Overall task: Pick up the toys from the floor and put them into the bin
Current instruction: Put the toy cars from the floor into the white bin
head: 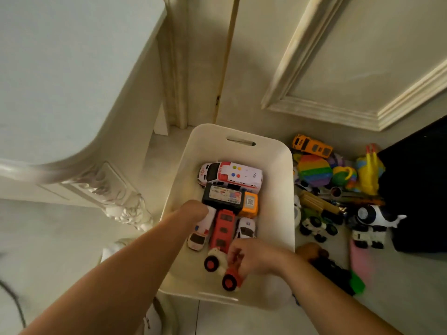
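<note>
Toys are sitting in two places. Some are lying inside the white bin (278,189), and many more are waiting in a pile on the floor (399,286) just to the right of it.

In the bin, a big white ambulance (232,175) is lying at the far end. A black box toy (223,198) is resting on top of the others, touching an orange block (250,204). A red bus (223,229) is lying in the middle, with a little white car (245,228) beside it.

The left hand (193,210) is reaching into the bin and holding the back of a small ambulance (199,235), with its fingers curled over it. The right hand (254,258) is pinching a red-wheeled toy (217,267) at the near end of the bin. It is too hard to tell if this toy is touching the bottom.

On the floor, an orange truck (312,145) is lying by the wall. A rainbow bubble toy (314,174) is sitting right next to the bin. A yellow toy (368,174) is standing further right, and a black and white whale (377,217) is lying nearer.
</note>
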`<state>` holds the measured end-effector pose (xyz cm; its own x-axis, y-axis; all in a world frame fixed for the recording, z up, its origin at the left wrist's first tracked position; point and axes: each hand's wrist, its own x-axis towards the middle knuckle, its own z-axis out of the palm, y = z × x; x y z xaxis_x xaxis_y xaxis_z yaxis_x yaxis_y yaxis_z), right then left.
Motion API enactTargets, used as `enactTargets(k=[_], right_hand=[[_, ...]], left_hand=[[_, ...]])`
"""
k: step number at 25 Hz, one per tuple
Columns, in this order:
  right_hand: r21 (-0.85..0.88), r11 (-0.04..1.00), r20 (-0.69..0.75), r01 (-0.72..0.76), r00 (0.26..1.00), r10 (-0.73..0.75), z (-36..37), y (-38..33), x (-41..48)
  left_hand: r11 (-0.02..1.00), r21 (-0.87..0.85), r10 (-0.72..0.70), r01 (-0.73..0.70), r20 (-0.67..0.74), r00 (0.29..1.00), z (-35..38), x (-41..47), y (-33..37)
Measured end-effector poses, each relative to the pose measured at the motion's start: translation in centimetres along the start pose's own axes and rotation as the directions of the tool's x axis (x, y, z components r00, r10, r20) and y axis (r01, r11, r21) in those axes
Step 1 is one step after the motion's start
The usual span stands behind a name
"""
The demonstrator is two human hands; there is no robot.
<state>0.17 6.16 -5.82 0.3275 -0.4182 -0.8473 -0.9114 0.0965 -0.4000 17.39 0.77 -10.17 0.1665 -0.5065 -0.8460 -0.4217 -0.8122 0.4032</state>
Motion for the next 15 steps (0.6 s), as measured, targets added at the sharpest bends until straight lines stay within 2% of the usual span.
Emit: enactTargets(k=[2, 5, 8, 13, 15], right_hand=[[-0.123, 0.992, 0.000, 0.016, 1.000, -0.016, 0.6, -0.8, 0.8], [-0.390, 0.920, -0.034, 0.050, 0.997, -0.068, 1.8, -0.9, 1.4], [-0.570, 0.822, -0.108, 0.003, 0.991, -0.079, 3.2, -0.1, 1.4], [-0.652, 0.742, -0.222, -0.154, 0.975, 0.007, 3.9, 0.0, 2.2], [-0.651, 0.732, -0.228, -0.200, 0.972, 0.062, 3.7, 0.4, 2.4]], left_hand=[[1.000, -0.017, 0.012, -0.012, 0.023, 1.000, -1.0, -1.3, 0.6], [0.997, -0.028, -0.067, 0.069, 0.072, 0.995, -0.7, -2.9, -0.4], [0.989, 0.005, -0.145, 0.147, 0.213, 0.966, 0.7, -3.8, -2.2], [0.986, 0.150, -0.127, 0.073, 0.390, 0.912, 4.4, -4.5, -3.8], [0.980, 0.198, -0.109, 0.028, 0.411, 0.905, 5.7, -4.3, -4.5]])
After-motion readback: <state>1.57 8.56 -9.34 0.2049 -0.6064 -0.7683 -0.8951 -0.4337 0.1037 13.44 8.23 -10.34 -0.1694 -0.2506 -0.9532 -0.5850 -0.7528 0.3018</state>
